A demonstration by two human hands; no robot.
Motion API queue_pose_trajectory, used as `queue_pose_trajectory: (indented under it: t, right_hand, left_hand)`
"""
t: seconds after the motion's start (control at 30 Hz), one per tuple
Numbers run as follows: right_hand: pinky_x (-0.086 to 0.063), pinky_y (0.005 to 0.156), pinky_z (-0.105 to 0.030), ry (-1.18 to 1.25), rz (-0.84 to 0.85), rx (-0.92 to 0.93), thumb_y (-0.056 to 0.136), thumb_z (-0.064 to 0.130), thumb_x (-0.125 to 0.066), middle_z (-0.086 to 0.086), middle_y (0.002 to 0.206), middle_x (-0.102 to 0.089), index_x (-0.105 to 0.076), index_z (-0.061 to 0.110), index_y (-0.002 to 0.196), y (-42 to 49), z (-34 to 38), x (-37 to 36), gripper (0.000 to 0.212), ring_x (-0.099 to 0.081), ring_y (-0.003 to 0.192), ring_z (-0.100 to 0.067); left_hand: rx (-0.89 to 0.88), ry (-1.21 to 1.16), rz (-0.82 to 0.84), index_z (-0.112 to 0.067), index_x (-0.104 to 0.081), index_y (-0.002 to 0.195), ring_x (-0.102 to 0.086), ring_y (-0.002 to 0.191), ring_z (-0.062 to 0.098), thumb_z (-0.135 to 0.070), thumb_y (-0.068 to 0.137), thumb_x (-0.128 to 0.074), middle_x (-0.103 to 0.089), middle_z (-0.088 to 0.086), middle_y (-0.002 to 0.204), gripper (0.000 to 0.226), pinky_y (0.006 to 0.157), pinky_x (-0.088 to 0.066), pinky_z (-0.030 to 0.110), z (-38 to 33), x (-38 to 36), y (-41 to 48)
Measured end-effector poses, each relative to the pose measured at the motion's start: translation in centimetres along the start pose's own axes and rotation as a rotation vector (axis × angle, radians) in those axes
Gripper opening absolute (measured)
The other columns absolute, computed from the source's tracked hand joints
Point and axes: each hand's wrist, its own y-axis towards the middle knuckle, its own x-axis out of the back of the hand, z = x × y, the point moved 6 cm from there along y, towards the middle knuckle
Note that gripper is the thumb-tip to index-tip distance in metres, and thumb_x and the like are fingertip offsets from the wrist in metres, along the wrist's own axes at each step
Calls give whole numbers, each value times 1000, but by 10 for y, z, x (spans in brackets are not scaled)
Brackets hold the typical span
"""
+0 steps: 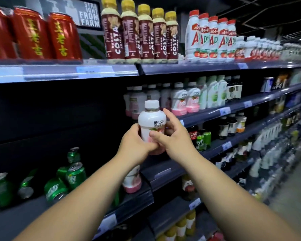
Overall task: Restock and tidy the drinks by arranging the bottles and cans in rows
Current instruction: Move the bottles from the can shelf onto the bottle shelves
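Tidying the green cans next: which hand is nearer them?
Left. The left hand, gripping the pink bottle, is up-right of the green cans; the right hand lies farther right.

A black sign reading "Straight from farm" is hanging far left, behind the top shelf. Blue price labels are lining the dark shelf edges. Grey aisle floor is running along the right.

Open room over the middle shelf's left part; pink-and-white bottles fill its right end, tumbled green cans the shelf below.
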Motion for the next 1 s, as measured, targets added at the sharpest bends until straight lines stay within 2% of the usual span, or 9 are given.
queue_pose_trajectory:
  t: [0.1,0.17,0.23,0.37,0.47,0.63,0.77,0.9,1.0]
  right_hand:
    - [-50,87,-13,31,73,-20,82,-4,-75,12,125,-61,-31,24,152,27,-21,14,88,-62,105,10]
    - [-49,100,-24,9,62,-49,80,7,-81,1,139,-57,-30,26,154,44,-40,25,92,-58,121,-5]
    - [-45,106,-31,-42,20,-81,78,17,-83,-2,144,-52,-34,30,152,59,-57,40,89,-53,129,-13]
    - [-42,109,-33,-156,-81,-61,81,18,-80,5,139,-54,-46,32,143,88,-79,76,72,-50,129,-10]
    - [-36,115,-37,-344,-106,4,80,28,-78,7,144,-51,-47,37,142,114,-88,98,70,-44,135,-10]
    - [-16,123,-39,-712,47,162,81,45,-74,3,165,-15,-24,41,154,152,-97,115,89,-11,152,-17]
    - [4,124,-41,-897,244,204,82,65,-63,4,164,23,3,48,154,167,-122,119,100,18,151,-17]
    - [19,114,-30,-916,271,282,84,71,-53,0,160,34,4,46,154,167,-129,119,94,20,151,-20]
    - [18,114,-30,-889,286,293,84,70,-56,0,162,29,0,46,155,166,-132,120,94,17,151,-22]
  left_hand:
    - [-30,-4,-7,-26,-60,107,-66,88,1,-26,52,-85,-71,-11,101,61,75,-55,22,4,-12,35]
    - [-59,14,-22,-27,-58,106,-64,88,-1,-25,54,-91,-69,-11,101,63,74,-52,19,3,-18,59]
    - [-69,19,-41,-27,-59,103,-66,88,2,-36,48,-93,-70,-11,99,66,80,-54,25,4,-26,85]
    - [-77,26,-97,-27,-59,105,-68,92,6,-55,36,-87,-72,-9,102,79,86,-56,34,0,-44,127]
    - [-48,86,-83,-22,-62,107,-69,90,5,-48,42,-90,-73,-7,102,75,85,-57,33,-2,-59,154]
    - [56,225,-96,-20,-58,104,-67,90,12,-35,59,-92,-70,-4,102,58,80,-50,27,8,-82,171]
    - [95,373,-93,-16,-64,105,-67,92,14,-37,65,-89,-72,-2,101,52,77,-47,26,12,-92,176]
    - [39,540,-185,-21,-66,106,-66,97,14,-47,71,-81,-73,-4,105,46,87,-52,32,9,-97,168]
    - [10,713,-193,-25,-63,113,-65,101,20,-54,79,-70,-71,-2,109,46,87,-53,37,5,-99,156]
